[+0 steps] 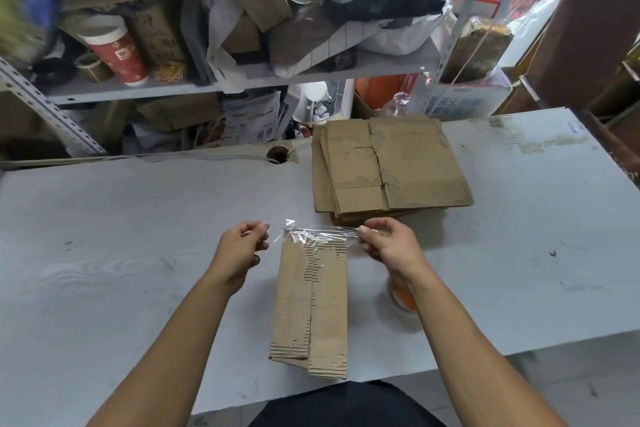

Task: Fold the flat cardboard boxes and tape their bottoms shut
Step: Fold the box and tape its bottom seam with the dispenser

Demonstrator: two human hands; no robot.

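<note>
The left hand (244, 246) pinches one end of a clear tape strip (313, 235) between thumb and fingertips, other fingers curled; the right hand (388, 246) pinches the opposite end the same way. The strip stretches across the far end of a folded cardboard box (311, 302) (its surface torn in places) lying near the bench's (121, 253) front edge. A stack of flat boxes (388, 166) sits toward the back edge. An orange tape roll (403, 298) rests under the right wrist. No writing on these is legible.
</note>
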